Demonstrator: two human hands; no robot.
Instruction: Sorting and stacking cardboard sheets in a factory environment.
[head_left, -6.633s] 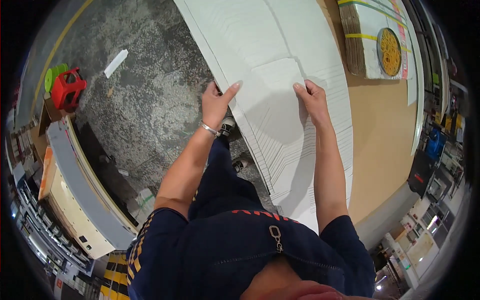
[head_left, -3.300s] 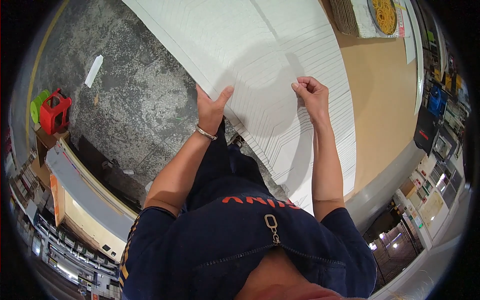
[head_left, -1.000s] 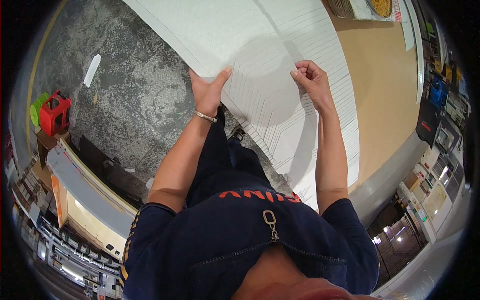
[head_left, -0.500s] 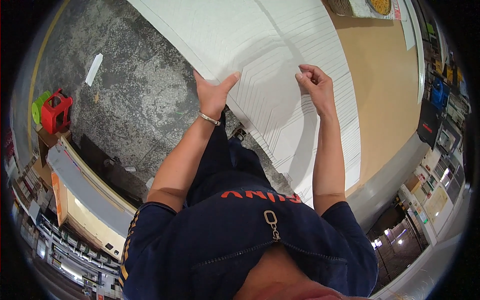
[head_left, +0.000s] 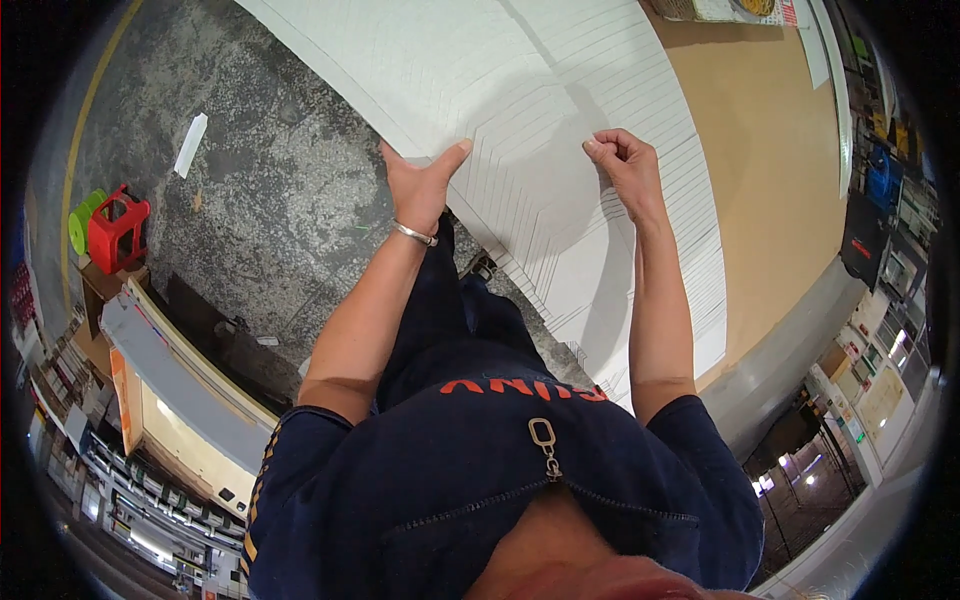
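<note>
The left hand (head_left: 420, 185) grips the near edge of the top white sheet (head_left: 520, 120), thumb stretched out along the top and the other fingers tucked under the edge, out of sight. The right hand (head_left: 625, 170) is curled nearly closed on the sheet's upper face, fingertips pinched together; whether they actually hold a fold of paper or only press on it I cannot tell. The sheet lies on a tall stack of white sheets (head_left: 620, 300) that rests on a brown counter (head_left: 780, 180), and its near edges step outward over the speckled grey floor (head_left: 260, 200).

The risks, as I judge them: the sheet is wide and thin, and it is held at two points close together, so it may sag, crease or tear at the left thumb if it is lifted unevenly. A pull could also drag the sheets beneath it, since the stepped edges already overhang the counter, and a few could slide to the floor.

The far end of the stack runs out of the top of the view. The counter's right edge bends away into the fisheye rim, where shelving is too small and warped to read. A red stool (head_left: 115, 230) stands well apart to the left.
</note>
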